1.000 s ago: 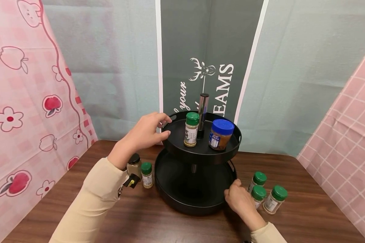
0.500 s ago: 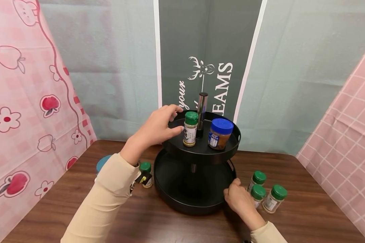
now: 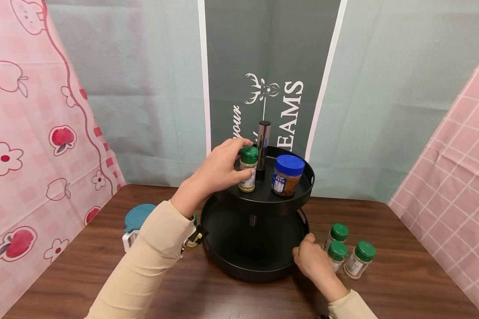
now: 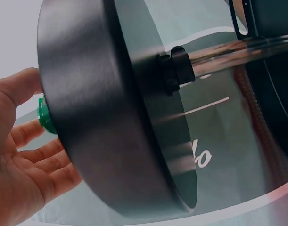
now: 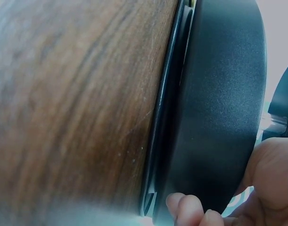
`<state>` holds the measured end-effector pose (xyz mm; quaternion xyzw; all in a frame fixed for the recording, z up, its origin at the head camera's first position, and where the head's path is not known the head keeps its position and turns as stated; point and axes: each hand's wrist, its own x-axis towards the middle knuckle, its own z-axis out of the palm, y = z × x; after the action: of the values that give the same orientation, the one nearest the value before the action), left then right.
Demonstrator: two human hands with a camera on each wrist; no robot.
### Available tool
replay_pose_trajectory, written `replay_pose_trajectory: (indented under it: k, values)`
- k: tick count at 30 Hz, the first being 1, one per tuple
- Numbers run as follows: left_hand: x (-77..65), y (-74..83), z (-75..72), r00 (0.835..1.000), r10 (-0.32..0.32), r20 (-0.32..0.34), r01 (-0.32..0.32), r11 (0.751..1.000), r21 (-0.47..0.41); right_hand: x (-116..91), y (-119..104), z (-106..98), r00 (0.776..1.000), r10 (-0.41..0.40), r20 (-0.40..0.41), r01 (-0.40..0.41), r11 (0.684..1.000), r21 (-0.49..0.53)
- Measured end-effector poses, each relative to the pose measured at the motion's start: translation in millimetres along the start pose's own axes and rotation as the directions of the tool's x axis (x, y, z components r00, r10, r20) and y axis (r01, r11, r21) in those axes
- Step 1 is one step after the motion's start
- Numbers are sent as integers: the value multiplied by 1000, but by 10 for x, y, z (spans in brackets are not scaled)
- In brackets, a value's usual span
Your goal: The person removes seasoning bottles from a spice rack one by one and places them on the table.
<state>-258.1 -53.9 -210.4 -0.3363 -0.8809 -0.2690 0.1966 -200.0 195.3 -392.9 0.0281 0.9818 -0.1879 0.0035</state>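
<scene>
A black two-tier turntable tray [image 3: 259, 277] stands on the table. On its upper tier [image 3: 271, 207] are a green-capped spice bottle [image 3: 248, 165] and a blue-lidded jar [image 3: 289, 175] with brown contents. My left hand [image 3: 217, 168] reaches over the upper rim, with thumb and fingers spread around the spice bottle. In the left wrist view, space shows between the thumb and the green cap [image 4: 45, 117]; contact lower down is hidden by the tray wall. My right hand [image 3: 315, 261] grips the lower tier's right rim; the right wrist view shows fingers [image 5: 188, 209] against its outer wall [image 5: 221, 94].
Several green-capped bottles [image 3: 355, 262] stand right of the tray, close to my right hand. At left, a white container with a blue-green lid [image 3: 139, 216] and another bottle [image 3: 192, 243] are partly behind my left sleeve. Fabric [image 3: 155, 88] hangs behind the table.
My left hand has moved right, from the upper tier's left rim to around the spice bottle. The blue-green lid has come into view behind the sleeve. My right hand stays on the lower rim.
</scene>
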Motion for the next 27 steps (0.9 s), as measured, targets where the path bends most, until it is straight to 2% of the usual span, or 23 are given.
replay_pose_trajectory:
  k: [6,14,27]
  values:
    - [19,13,60,1000,-13,-5,13,1000,-14,5,-10,6,1000,-6,-6,6,1000,4]
    - [23,3,128,999,9,-43,-9,1000,0,6,-8,-2,1000,15,17,-15,1000,0]
    - [17,29,151,999,-19,-31,20,1000,5,12,-2,8,1000,7,-9,-7,1000,-10]
